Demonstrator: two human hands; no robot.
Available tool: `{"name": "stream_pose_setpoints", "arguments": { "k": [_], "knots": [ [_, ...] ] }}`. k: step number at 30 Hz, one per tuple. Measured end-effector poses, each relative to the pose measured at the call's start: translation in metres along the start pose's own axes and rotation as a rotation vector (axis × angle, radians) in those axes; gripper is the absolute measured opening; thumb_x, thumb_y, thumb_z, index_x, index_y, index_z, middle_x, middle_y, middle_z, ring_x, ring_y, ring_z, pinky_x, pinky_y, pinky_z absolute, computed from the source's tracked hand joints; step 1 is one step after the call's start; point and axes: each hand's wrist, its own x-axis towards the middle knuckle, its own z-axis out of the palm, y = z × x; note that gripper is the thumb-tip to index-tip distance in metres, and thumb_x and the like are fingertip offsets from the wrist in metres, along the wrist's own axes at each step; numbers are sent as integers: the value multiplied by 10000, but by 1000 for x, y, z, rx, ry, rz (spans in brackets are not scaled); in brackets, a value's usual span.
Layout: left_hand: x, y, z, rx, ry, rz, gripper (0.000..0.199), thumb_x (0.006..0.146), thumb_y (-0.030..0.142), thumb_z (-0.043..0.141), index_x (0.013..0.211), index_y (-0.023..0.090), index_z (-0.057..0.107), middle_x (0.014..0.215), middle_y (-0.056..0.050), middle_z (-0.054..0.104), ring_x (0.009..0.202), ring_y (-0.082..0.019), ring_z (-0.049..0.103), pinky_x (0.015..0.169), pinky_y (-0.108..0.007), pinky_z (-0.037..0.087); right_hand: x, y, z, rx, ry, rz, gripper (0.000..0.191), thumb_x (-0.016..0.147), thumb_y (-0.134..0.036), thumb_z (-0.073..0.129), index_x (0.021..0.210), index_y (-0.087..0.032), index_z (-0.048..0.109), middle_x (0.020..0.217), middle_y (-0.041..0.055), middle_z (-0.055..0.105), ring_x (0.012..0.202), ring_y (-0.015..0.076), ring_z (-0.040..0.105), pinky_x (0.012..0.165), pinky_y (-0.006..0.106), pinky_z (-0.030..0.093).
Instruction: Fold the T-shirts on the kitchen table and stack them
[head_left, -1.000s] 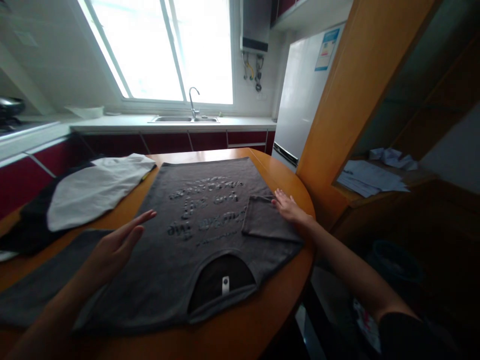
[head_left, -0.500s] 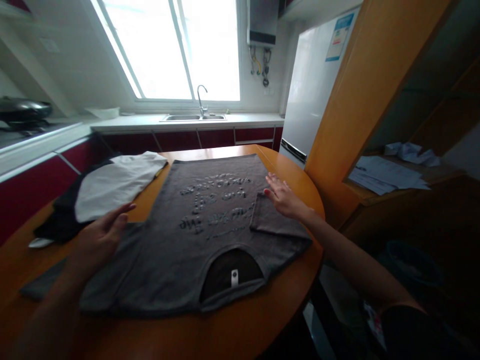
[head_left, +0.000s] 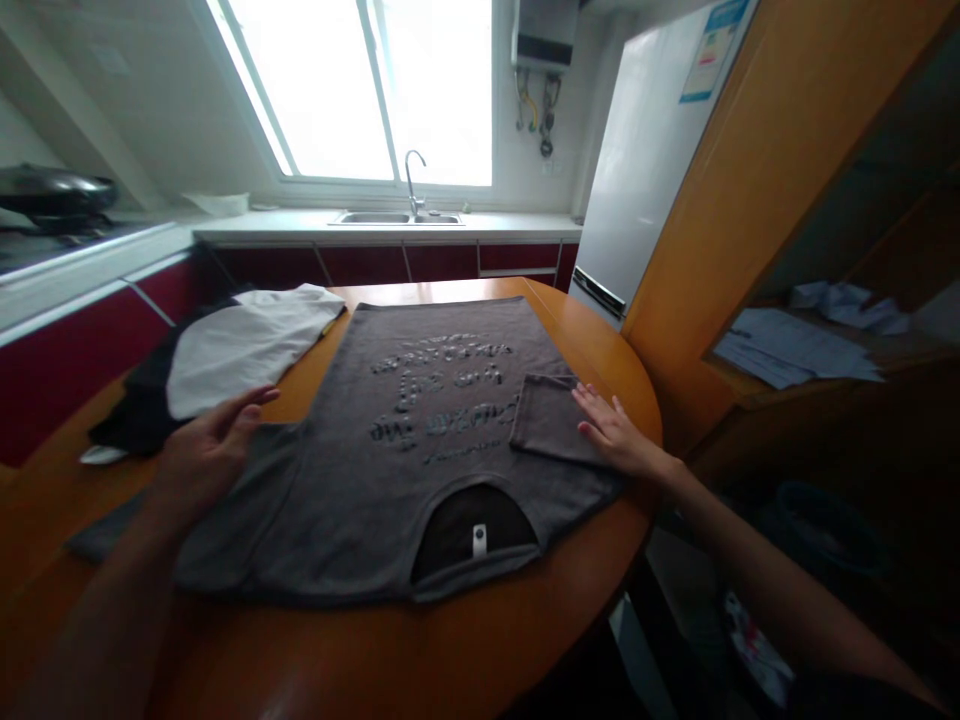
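A dark grey T-shirt with raised lettering lies flat on the round wooden table, its neckline towards me. The right-hand sleeve is folded in over the body; the left-hand sleeve stretches outward. My right hand rests on the folded sleeve near its outer edge, fingers extended and holding nothing. Over the left-hand sleeve hovers my left hand, fingers stretched out with the thumb a little apart. It grips nothing, and I cannot tell whether it touches the cloth.
A black-and-white garment lies in a heap at the table's left. Behind are a counter with a sink and a wok. A fridge and a wooden cabinet with papers stand at right.
My right hand has moved right and down, from the inner part of the folded sleeve to its outer edge. My left hand stays near the other sleeve. The view has shifted slightly.
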Motion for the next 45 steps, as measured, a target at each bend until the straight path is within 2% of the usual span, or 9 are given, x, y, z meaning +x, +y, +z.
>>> {"name": "stream_pose_setpoints", "arguments": {
  "k": [5, 8, 13, 17, 24, 30, 34, 38, 45],
  "knots": [
    [-2, -1, -19, -141, 124, -117, 481, 937, 476, 484, 1302, 207, 645, 1267, -70, 693, 1138, -251, 654, 1045, -408, 472, 26, -29, -38, 112, 309, -6, 702, 1001, -633, 219, 1551, -217, 351, 1620, 109, 309, 1519, 290, 194, 1206, 600, 163],
    [-3, -16, -36, -213, 169, -181, 470, 912, 406, 547, 1303, 158, 631, 1274, -99, 684, 1111, -221, 665, 995, -343, 506, 45, -60, -38, 171, 312, -135, 673, 994, -629, 304, 1463, -186, 494, 1566, 129, 412, 1480, 283, 310, 1205, 536, 255],
    [-19, -69, -56, -99, 177, -354, 490, 866, 309, 572, 1284, 60, 618, 1188, -166, 704, 997, -214, 696, 867, -291, 548, 77, -119, -11, 203, 165, -402, 566, 985, -549, 430, 1425, -211, 543, 1557, 111, 429, 1466, 286, 343, 1205, 526, 288],
    [-47, -102, -53, 157, 74, -487, 489, 871, 351, 605, 1261, 59, 633, 1172, -194, 708, 1026, -248, 692, 863, -291, 524, 99, -171, 17, 185, 65, -560, 542, 975, -474, 475, 1439, -197, 528, 1553, 105, 434, 1461, 281, 354, 1207, 500, 304],
    [-67, -113, -40, 395, -97, -600, 591, 838, 548, 651, 1198, 80, 669, 1238, -250, 661, 1179, -343, 620, 929, -342, 471, 117, -257, 80, 196, -124, -716, 459, 959, -348, 521, 1364, -146, 601, 1526, 147, 463, 1444, 306, 378, 1191, 484, 321],
    [-55, -115, -43, 310, -156, -707, 341, 771, 469, 734, 866, 142, 722, 937, -168, 751, 990, -312, 703, 757, -290, 498, 116, -275, 105, 246, -178, -719, 397, 945, -295, 557, 1297, -135, 648, 1464, 168, 531, 1385, 288, 465, 1168, 434, 350],
    [-45, -106, -47, 186, -177, -688, 171, 743, 319, 719, 697, 162, 669, 659, -54, 700, 721, -227, 696, 593, -240, 468, 121, -275, 107, 366, -196, -629, 338, 931, -266, 561, 1207, -128, 698, 1360, 163, 619, 1284, 271, 562, 1118, 392, 404],
    [-33, -77, -58, 101, -112, -587, 113, 755, 259, 638, 804, 157, 653, 738, -23, 690, 716, -175, 657, 585, -215, 464, 128, -277, 112, 599, -252, -414, 269, 910, -208, 548, 1084, -132, 740, 1122, 127, 738, 1060, 244, 678, 988, 365, 495],
    [-12, 31, -58, -1, -84, -149, 150, 795, 303, 619, 841, 161, 624, 783, -22, 651, 715, -166, 601, 624, -250, 447, 131, -278, 111, 1170, -539, 69, 334, 995, -371, 466, 1104, -126, 664, 1188, 154, 692, 884, 198, 700, 724, 310, 577]
  ]
}}
